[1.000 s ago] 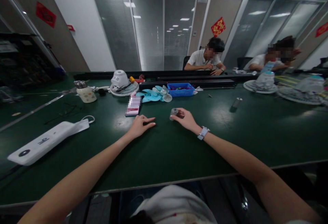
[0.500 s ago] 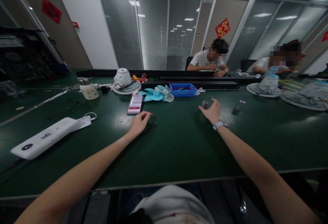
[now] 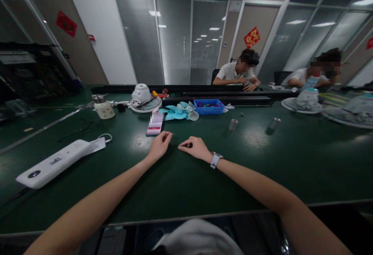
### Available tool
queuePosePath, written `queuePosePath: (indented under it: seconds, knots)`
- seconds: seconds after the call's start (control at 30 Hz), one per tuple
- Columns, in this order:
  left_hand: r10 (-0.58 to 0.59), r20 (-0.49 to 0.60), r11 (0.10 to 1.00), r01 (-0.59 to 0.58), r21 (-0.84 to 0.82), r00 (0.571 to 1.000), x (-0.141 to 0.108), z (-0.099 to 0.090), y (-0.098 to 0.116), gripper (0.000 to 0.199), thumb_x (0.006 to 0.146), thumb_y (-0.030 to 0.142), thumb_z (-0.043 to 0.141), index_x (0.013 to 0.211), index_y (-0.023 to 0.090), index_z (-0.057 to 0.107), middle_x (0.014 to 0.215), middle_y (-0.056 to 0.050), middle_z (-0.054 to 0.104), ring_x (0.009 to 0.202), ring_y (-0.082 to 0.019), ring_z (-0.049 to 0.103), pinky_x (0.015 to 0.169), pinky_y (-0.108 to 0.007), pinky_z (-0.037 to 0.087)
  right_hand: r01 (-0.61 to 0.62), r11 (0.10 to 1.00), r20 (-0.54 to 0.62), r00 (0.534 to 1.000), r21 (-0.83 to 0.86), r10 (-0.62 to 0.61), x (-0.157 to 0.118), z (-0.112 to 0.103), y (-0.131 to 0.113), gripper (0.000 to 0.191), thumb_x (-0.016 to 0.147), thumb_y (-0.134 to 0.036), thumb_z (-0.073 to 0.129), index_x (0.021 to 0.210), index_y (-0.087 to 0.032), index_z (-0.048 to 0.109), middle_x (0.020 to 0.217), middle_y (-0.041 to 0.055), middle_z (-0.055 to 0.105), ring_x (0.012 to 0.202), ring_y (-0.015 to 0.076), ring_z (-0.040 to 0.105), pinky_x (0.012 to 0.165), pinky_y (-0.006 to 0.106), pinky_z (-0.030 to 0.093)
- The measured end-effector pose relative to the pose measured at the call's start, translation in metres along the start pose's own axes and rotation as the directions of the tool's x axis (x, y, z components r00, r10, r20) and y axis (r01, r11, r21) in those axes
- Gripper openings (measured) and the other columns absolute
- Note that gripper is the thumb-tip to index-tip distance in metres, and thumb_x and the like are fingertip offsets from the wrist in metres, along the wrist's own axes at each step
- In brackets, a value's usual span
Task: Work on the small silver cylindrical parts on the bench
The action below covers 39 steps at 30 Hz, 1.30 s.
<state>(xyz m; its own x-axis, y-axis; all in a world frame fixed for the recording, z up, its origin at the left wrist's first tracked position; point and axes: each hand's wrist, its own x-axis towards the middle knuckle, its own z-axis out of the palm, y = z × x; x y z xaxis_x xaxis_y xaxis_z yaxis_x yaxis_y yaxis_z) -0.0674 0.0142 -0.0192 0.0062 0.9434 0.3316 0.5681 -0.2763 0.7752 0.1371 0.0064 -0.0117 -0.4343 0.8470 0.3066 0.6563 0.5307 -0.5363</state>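
My right hand (image 3: 196, 148) is over the middle of the green table (image 3: 186, 187), thumb and forefinger pinched together close to the surface. Whatever is between those fingertips is too small to make out. Just left of it, my left hand (image 3: 160, 145) rests near the phone (image 3: 155, 123), fingers curled and tips together; I cannot see what they hold, if anything. The two hands are apart. Farther right, a short metal cylinder (image 3: 233, 124) stands on the table, with a second metal cylinder (image 3: 274, 123) beyond it. Behind them lies a small slim metal piece (image 3: 243, 114).
Light-blue fan blades (image 3: 177, 112), a blue bin (image 3: 209, 107) and a white fan part (image 3: 142, 97) line the back. At left are a bottle (image 3: 104, 108) and a white power-bank-like device (image 3: 58, 161). Two people (image 3: 237, 70) sit across; more fan parts (image 3: 305, 101) are at right.
My right hand has moved left from beside the nearer cylinder, going from spread fingers to a pinch where a small dark bit lay. The slim piece now lies by itself. My left hand barely moved.
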Motion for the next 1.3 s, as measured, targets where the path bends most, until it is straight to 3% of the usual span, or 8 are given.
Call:
queuePosePath:
  seconds: [0.1,0.17,0.3,0.37,0.53,0.6,1.1,1.3]
  knots:
    - [-0.013,0.011,1.000,0.013,-0.007,1.000,0.001,0.000,-0.002,0.038,0.089,0.048,0.046,0.101,0.019,0.065,0.081,-0.004,0.068,0.074,-0.020,0.064,0.066,-0.028,0.046,-0.010,1.000,-0.154,0.988,0.017,0.013,-0.005,-0.022,0.020,0.022,0.087,-0.041,0.063,0.097,-0.026,0.076,0.077,0.0016,0.059,0.066,0.0134,0.053,0.060,0.026,0.038]
    - [-0.020,0.019,1.000,0.020,-0.012,1.000,0.000,0.000,-0.002,0.038,0.089,0.049,0.045,0.102,0.019,0.065,0.081,-0.004,0.068,0.075,-0.020,0.065,0.067,-0.029,0.046,-0.053,0.998,-0.367,0.930,-0.038,0.036,-0.009,-0.051,0.044,0.026,0.089,-0.041,0.059,0.096,-0.023,0.075,0.078,0.0032,0.060,0.066,0.0149,0.054,0.062,0.028,0.040]
    - [-0.014,0.032,1.000,0.014,0.013,0.999,-0.001,-0.002,0.003,0.038,0.089,0.048,0.045,0.102,0.018,0.065,0.084,-0.005,0.069,0.077,-0.020,0.065,0.069,-0.029,0.047,-0.305,0.931,-0.788,0.615,-0.200,0.033,-0.019,-0.121,0.106,0.030,0.089,-0.039,0.053,0.096,-0.017,0.072,0.090,0.0108,0.064,0.085,0.0231,0.058,0.078,0.035,0.044]
    - [-0.014,0.035,1.000,0.013,0.027,0.999,-0.002,-0.002,0.005,0.038,0.089,0.048,0.045,0.102,0.018,0.065,0.084,-0.005,0.069,0.076,-0.020,0.065,0.069,-0.029,0.047,-0.405,0.894,-0.845,0.531,-0.190,0.061,-0.024,-0.143,0.131,0.031,0.089,-0.037,0.051,0.096,-0.015,0.071,0.096,0.0137,0.066,0.093,0.0258,0.059,0.084,0.038,0.044]
    - [-0.010,0.038,1.000,0.009,0.024,0.999,-0.002,-0.003,0.005,0.039,0.089,0.049,0.046,0.103,0.018,0.065,0.084,-0.005,0.069,0.076,-0.020,0.065,0.068,-0.030,0.047,-0.460,0.880,-0.688,0.676,-0.115,0.263,-0.028,-0.146,0.154,0.025,0.085,-0.034,0.053,0.094,-0.017,0.070,0.092,0.0102,0.072,0.082,0.0232,0.066,0.075,0.034,0.049]
    - [-0.002,0.043,1.000,0.001,0.019,0.999,-0.002,-0.003,0.004,0.039,0.088,0.049,0.046,0.103,0.018,0.065,0.084,-0.005,0.069,0.076,-0.020,0.065,0.067,-0.029,0.048,-0.465,0.877,-0.652,0.703,-0.117,0.286,-0.027,-0.140,0.155,0.024,0.085,-0.033,0.054,0.093,-0.018,0.071,0.092,0.0094,0.073,0.077,0.0219,0.066,0.072,0.033,0.049]
    - [0.000,0.071,1.000,-0.001,0.001,0.998,0.001,0.001,-0.002,0.036,0.090,0.046,0.048,0.105,0.017,0.063,0.082,-0.005,0.066,0.073,-0.018,0.064,0.065,-0.028,0.049,-0.529,0.838,-0.722,0.632,-0.136,0.282,-0.022,-0.128,0.157,0.024,0.090,-0.033,0.050,0.103,-0.020,0.065,0.095,0.0081,0.071,0.078,0.0231,0.063,0.069,0.033,0.043]
    - [0.005,0.072,1.000,-0.006,0.007,0.997,0.000,0.000,0.000,0.036,0.089,0.046,0.048,0.104,0.017,0.063,0.080,-0.005,0.066,0.073,-0.018,0.064,0.066,-0.028,0.049,-0.556,0.810,-0.686,0.664,-0.188,0.297,-0.021,-0.134,0.154,0.023,0.089,-0.035,0.053,0.100,-0.022,0.068,0.093,0.0092,0.070,0.084,0.0257,0.063,0.071,0.035,0.044]
